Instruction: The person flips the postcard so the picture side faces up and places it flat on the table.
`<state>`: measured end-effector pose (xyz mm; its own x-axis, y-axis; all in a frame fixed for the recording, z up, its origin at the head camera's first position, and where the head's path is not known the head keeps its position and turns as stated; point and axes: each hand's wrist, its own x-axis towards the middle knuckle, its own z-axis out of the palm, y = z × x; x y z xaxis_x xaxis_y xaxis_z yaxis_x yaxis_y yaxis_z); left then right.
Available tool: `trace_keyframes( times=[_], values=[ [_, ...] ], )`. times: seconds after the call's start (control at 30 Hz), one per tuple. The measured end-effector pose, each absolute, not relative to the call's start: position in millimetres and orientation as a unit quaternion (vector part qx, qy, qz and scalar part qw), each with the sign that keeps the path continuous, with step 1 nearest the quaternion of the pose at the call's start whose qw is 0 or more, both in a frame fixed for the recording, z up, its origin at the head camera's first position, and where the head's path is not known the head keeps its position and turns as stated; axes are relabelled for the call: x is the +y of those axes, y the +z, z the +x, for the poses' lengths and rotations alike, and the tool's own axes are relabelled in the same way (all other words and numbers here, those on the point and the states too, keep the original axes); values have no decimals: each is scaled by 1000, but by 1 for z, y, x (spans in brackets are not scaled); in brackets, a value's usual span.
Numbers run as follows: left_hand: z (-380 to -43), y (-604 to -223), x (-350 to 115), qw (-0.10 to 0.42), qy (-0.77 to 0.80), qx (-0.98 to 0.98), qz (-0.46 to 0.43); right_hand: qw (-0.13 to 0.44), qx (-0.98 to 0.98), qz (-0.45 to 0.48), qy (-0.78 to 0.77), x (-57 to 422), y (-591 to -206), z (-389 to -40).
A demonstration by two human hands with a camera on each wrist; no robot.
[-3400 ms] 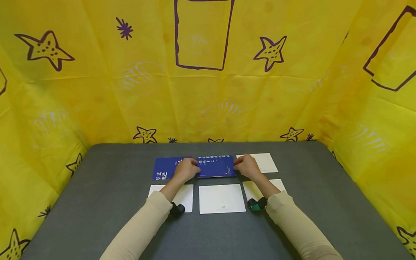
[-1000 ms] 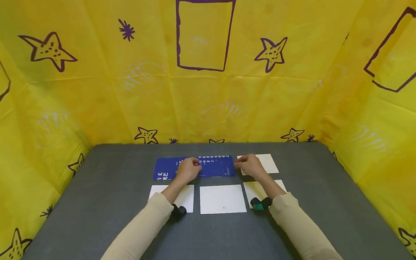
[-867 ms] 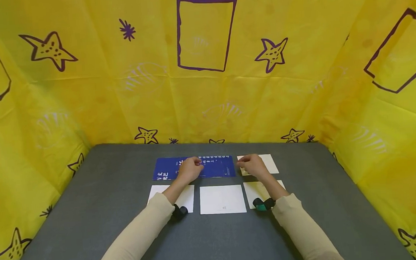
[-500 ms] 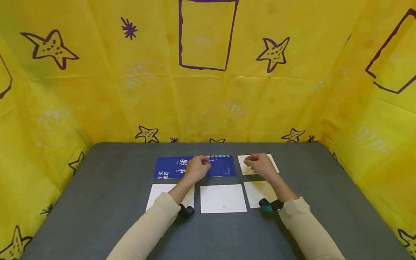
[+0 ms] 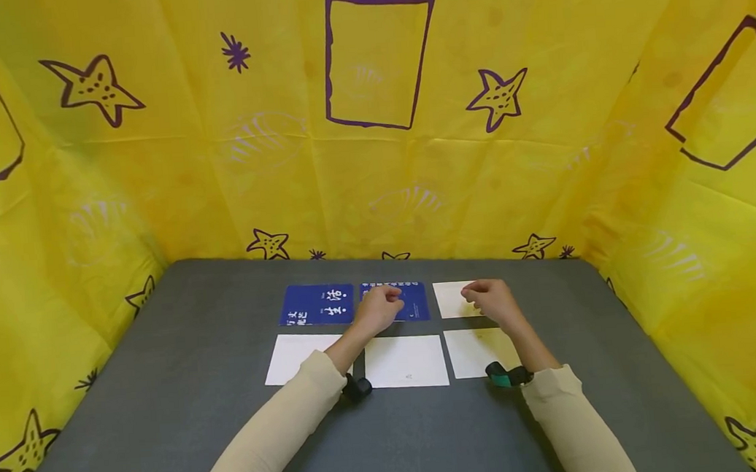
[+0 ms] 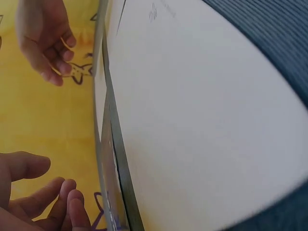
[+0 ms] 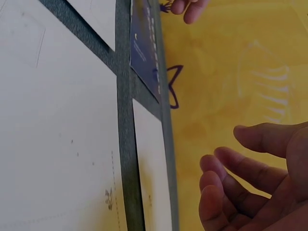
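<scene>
Two rows of cards lie flat on the dark table. In the back row are a left blue card (image 5: 307,304) with white characters, a middle blue card (image 5: 417,304) and a white card (image 5: 448,300). My left hand (image 5: 378,309) hovers over the middle blue card and hides part of it. My right hand (image 5: 496,303) hangs above the back white card, covering its right part. In the left wrist view, the left hand's thumb (image 6: 29,165) stands apart from its fingers. The right wrist view shows the right hand's thumb (image 7: 262,137) likewise apart, with nothing held.
The front row has a left white card (image 5: 294,355), partly under my left forearm, a middle white card (image 5: 405,362) and a right white card (image 5: 472,352). Yellow patterned cloth (image 5: 374,178) walls the back and both sides of the dark grey table (image 5: 165,397).
Both hands were at the middle blue card's edges; they have come off it. Both have shifted right, uncovering the left blue card's characters. The middle blue card now sits slightly apart from the left one.
</scene>
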<state>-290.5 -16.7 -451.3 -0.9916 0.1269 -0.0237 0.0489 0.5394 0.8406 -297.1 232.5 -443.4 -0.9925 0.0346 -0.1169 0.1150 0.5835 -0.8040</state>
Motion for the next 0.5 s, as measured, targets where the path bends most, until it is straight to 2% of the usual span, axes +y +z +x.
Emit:
trace_keyframes(
  times=[0.5],
  values=[
    [-282, -460, 28, 43, 465, 882, 63, 53, 914, 27, -402, 258, -448, -297]
  ],
)
